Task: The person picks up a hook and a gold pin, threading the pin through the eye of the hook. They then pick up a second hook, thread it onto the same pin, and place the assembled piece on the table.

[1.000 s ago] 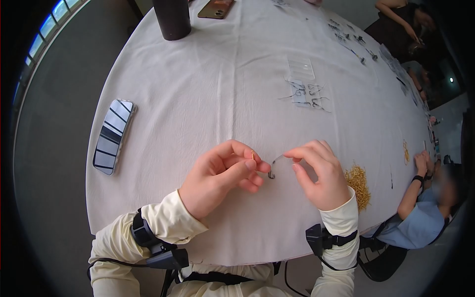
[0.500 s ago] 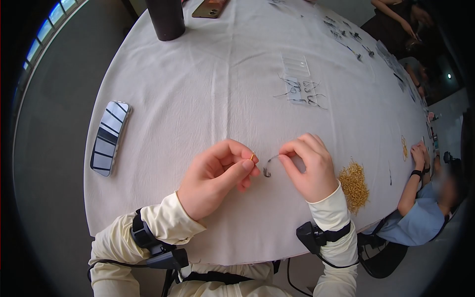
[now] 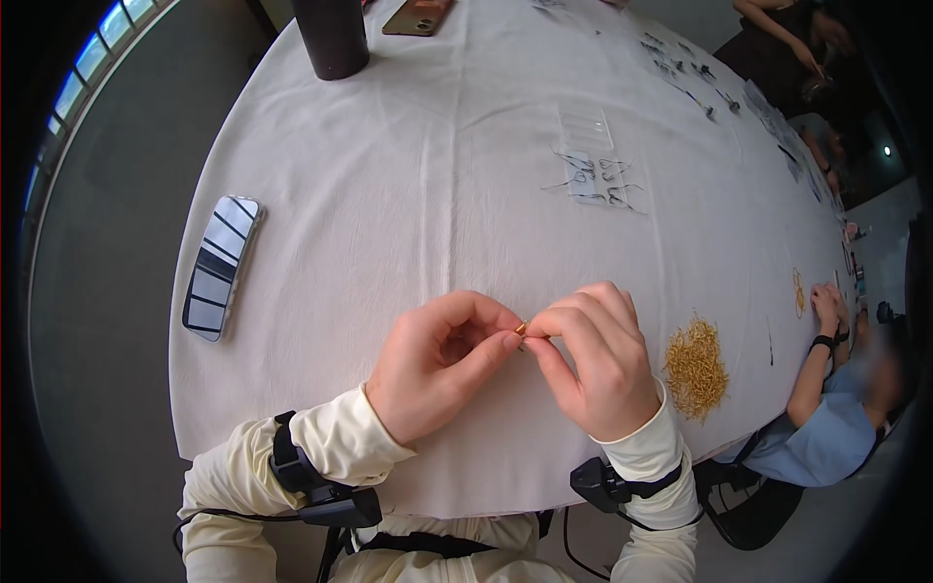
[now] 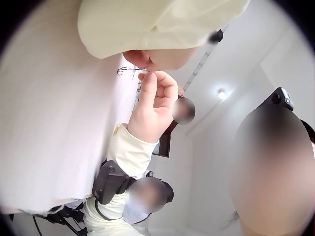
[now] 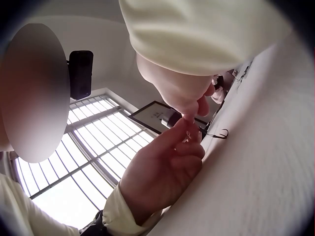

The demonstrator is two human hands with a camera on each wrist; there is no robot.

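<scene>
My left hand (image 3: 428, 364) pinches a small slender gold-coloured piece (image 3: 521, 328) between thumb and forefinger. Thumb and forefinger of my right hand (image 3: 598, 364) pinch the short line of a dark fishing hook, right at the left fingertips. The line's end is hidden among the fingers. In the right wrist view, the fishing hook (image 5: 224, 134) sticks out beyond the joined fingertips, close over the cloth. The left wrist view shows the same hook's bend (image 4: 120, 72) beside the right fingers.
A pile of gold-coloured pieces (image 3: 696, 369) lies right of my right hand. Farther off are several hooks on a clear card (image 3: 593, 180) and a clear plastic case (image 3: 586, 128). A phone (image 3: 223, 267) lies at the left, a dark cup (image 3: 331, 39) at the back. Another person sits at right.
My hands have come together: the right hand moved left with the hook's line to the gold-coloured piece in the left fingertips. The hook is now mostly hidden in the head view.
</scene>
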